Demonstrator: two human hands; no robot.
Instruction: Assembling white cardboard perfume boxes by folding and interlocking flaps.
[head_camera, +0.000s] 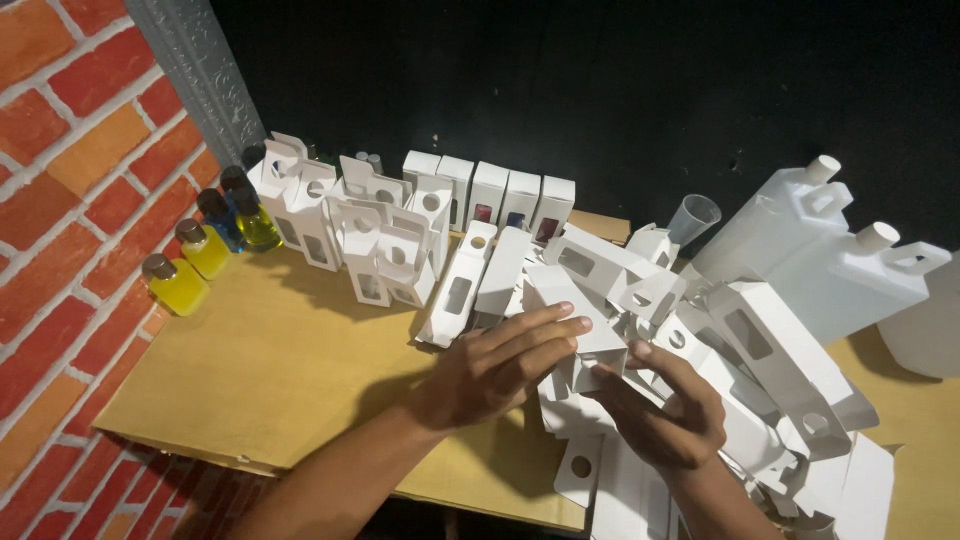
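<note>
Landmark: cardboard sheet on the floor. Brick wall runs along its left edge. Four small bottles of yellow and blue liquid stand at the sheet's far left edge. Upright white window boxes cluster at its far side, centre-left. Left hand sits over the sheet's middle, fingers extended flat against a small white carton. Right hand just right of it, fingers curled under the same carton, pinching it. Carton is held above the loose heap of flat white cartons covering the sheet's right half. Clear cup and two white jugs stand at far right.
</note>
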